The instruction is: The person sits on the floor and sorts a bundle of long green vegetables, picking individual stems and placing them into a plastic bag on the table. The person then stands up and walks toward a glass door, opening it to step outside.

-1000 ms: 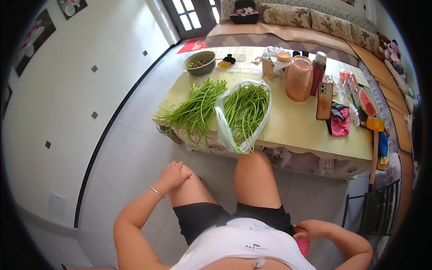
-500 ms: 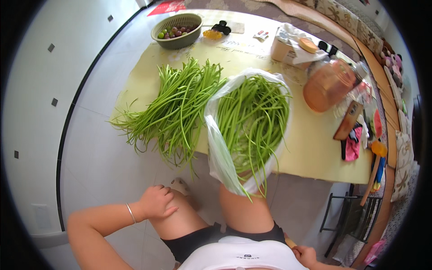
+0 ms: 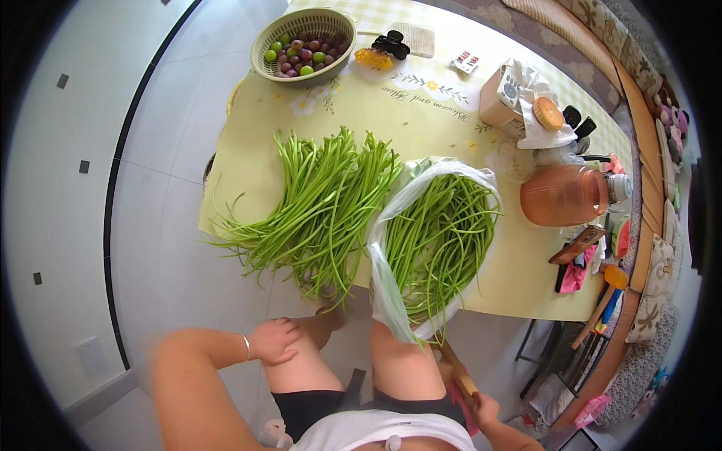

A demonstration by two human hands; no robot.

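My left hand lies on my left thigh just above the knee, with nothing in it and its fingers laid out over the skin. Beside my right thigh, my right hand is closed round a light wooden stick, whose far end reaches under the table edge. Long green vegetable stems are heaped loose at the table's near left. To their right, a white plastic bag gapes around more green stems; it hangs slightly over the front edge, above my right knee.
On the yellow-covered table are a basket of grapes, a black hair claw, a tissue box, a jug of reddish liquid and a phone. A dark metal rack stands below the right edge.
My view has shifted, showing the table lower and the grapes more fully. My right hand has come forward with the wooden stick, and more of the stick shows. My left hand stays on the thigh.
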